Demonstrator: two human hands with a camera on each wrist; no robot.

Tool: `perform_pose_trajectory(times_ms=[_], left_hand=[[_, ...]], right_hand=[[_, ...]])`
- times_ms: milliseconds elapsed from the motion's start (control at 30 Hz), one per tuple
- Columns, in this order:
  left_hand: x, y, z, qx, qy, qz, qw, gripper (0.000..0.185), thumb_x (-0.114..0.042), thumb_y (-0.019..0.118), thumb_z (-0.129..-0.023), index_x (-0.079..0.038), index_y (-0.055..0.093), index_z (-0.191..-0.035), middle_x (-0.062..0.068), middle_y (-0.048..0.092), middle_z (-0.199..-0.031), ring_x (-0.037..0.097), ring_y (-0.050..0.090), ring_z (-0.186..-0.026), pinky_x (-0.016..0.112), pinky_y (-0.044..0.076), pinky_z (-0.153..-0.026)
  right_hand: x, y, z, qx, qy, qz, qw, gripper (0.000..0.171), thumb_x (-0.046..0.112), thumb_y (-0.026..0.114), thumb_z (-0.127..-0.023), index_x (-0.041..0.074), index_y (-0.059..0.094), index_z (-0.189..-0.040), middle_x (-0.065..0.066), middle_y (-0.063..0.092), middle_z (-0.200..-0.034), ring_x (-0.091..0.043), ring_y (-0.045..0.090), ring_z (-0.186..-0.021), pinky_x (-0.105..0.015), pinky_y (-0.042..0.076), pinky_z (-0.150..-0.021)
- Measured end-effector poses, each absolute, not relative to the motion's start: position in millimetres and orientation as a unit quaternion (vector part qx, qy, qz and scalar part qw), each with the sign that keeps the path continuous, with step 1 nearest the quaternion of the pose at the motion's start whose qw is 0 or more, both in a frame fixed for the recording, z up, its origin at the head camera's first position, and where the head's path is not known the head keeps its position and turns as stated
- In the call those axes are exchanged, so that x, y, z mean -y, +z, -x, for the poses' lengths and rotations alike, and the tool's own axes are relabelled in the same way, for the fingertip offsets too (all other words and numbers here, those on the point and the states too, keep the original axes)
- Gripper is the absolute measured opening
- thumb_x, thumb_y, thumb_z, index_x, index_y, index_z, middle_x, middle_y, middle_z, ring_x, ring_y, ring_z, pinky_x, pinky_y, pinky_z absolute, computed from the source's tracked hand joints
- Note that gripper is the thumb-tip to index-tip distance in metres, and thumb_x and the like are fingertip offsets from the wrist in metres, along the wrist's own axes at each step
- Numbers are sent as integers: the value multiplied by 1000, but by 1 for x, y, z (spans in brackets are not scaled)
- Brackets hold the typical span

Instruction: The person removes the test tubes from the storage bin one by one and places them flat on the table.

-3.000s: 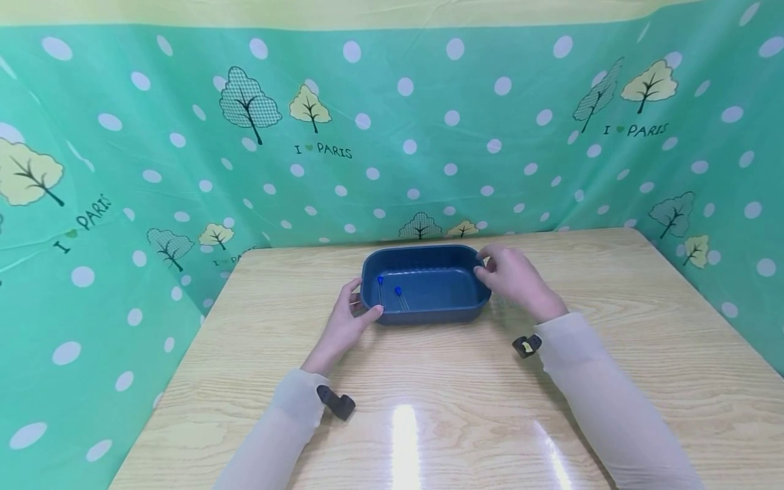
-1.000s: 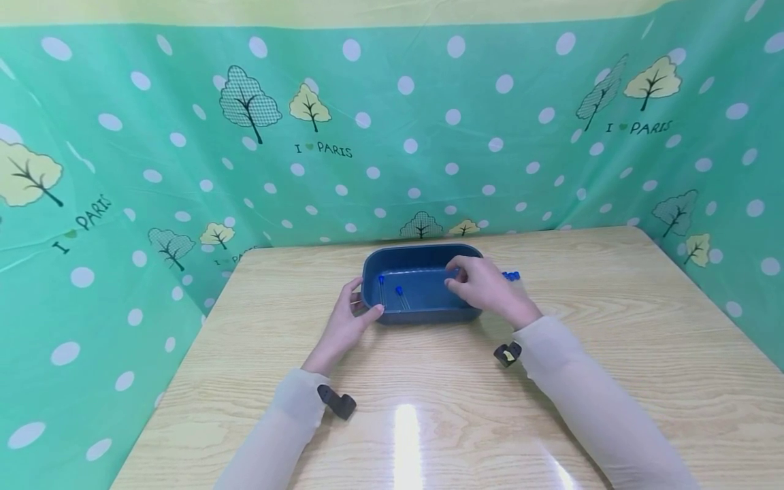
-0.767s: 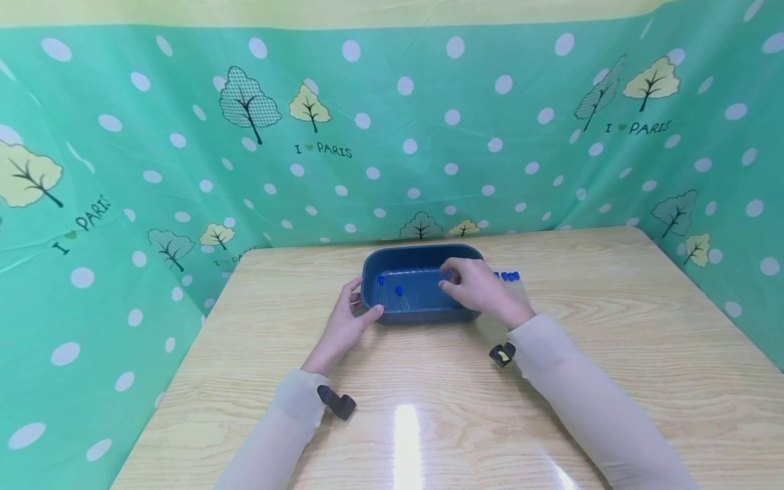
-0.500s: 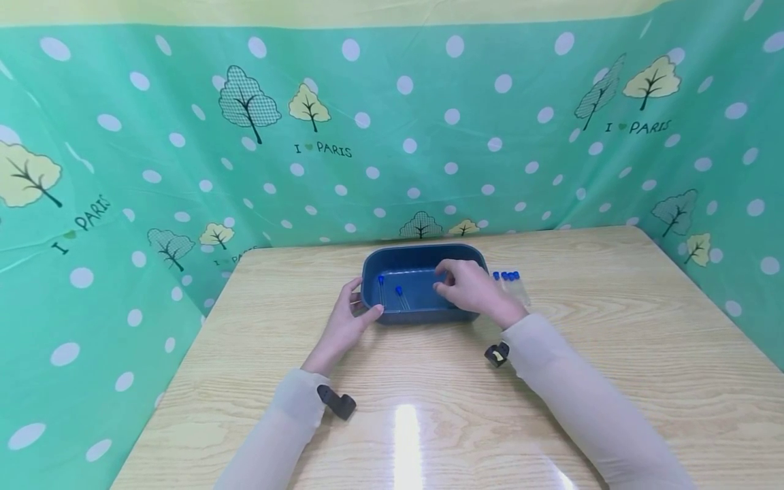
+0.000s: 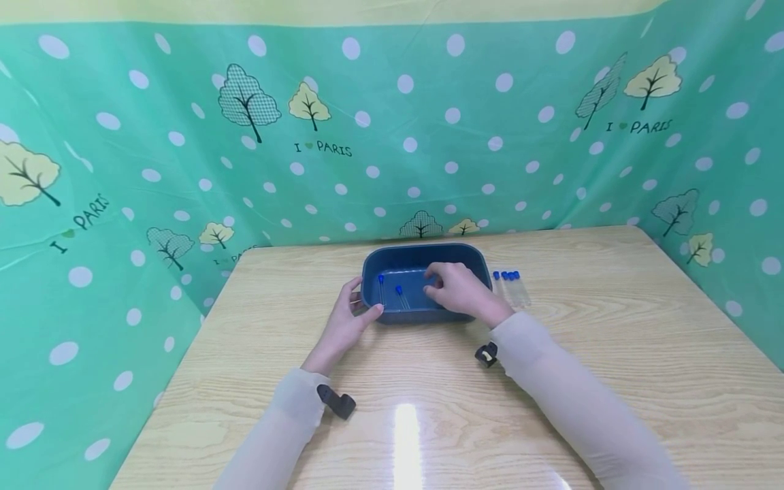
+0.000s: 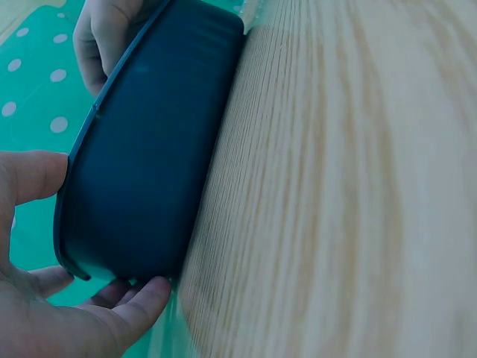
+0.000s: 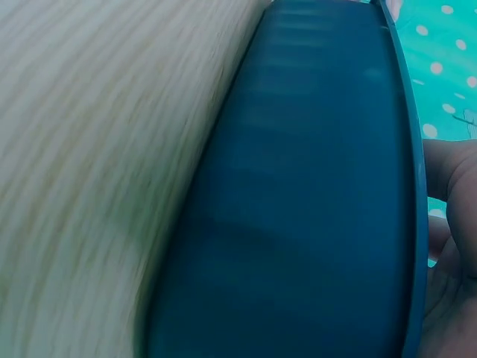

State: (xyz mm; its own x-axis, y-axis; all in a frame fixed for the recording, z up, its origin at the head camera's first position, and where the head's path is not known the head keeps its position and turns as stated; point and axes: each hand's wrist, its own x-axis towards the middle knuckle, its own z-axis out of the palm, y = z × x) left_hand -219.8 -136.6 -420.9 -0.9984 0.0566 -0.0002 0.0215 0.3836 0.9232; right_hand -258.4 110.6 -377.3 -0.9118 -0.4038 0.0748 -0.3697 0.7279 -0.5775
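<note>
In the head view my left hand [image 5: 343, 323] holds the left front corner of a dark blue plastic bin [image 5: 429, 317], thumb on the rim and fingers along the end wall. My right hand [image 5: 456, 289] reaches over the bin's right half, fingers bent, thumb and index finger apart; nothing shows between them. Two clear, thin tubes with blue caps lie in the bin's left part: one tube [image 5: 382, 289] by the end wall, another tube [image 5: 401, 295] beside it. The left wrist view shows the left thumb [image 6: 37, 177] against the rim. The bin wall hides the right fingertips in the right wrist view.
Several blue-capped clear tubes [image 5: 513, 289] lie side by side on the wooden table [image 5: 588, 327], just right of the bin. A green dotted curtain [image 5: 392, 136] stands behind and along the sides of the table.
My right hand has moved left from the bin's right end to over its middle, uncovering the tubes on the table at right. The left hand, the bin and its two tubes stay in place.
</note>
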Motion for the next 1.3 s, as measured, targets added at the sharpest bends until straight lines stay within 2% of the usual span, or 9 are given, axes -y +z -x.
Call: perform_pose_trajectory(times_ms=[633, 933, 1300], left_hand=[[136, -419, 219, -833, 553, -25, 16, 76, -30, 69, -87, -21, 26, -149, 18, 43, -137, 35, 45, -127, 51, 40, -101], [138, -414, 217, -829, 556, -38, 36, 78, -26, 67, -89, -14, 21, -151, 26, 37, -142, 42, 40, -130, 55, 37, -102], [136, -420, 218, -834, 551, -30, 21, 75, -31, 68, -89, -22, 25, -149, 18, 40, -139, 36, 43, -128, 52, 40, -101]], right_hand=[[-91, -382, 264, -934, -284, 215, 30, 33, 21, 65, -90, 5, 62, -119, 1, 61, -77, -13, 55, -59, -29, 46, -55], [-82, -381, 267, -935, -286, 208, 42, 34, 21, 65, -90, 5, 62, -120, 0, 62, -82, -14, 57, -63, -29, 47, -58], [-71, -383, 271, -938, -274, 202, 58, 37, 21, 66, -90, 4, 60, -123, 0, 61, -79, -14, 56, -61, -29, 47, -56]])
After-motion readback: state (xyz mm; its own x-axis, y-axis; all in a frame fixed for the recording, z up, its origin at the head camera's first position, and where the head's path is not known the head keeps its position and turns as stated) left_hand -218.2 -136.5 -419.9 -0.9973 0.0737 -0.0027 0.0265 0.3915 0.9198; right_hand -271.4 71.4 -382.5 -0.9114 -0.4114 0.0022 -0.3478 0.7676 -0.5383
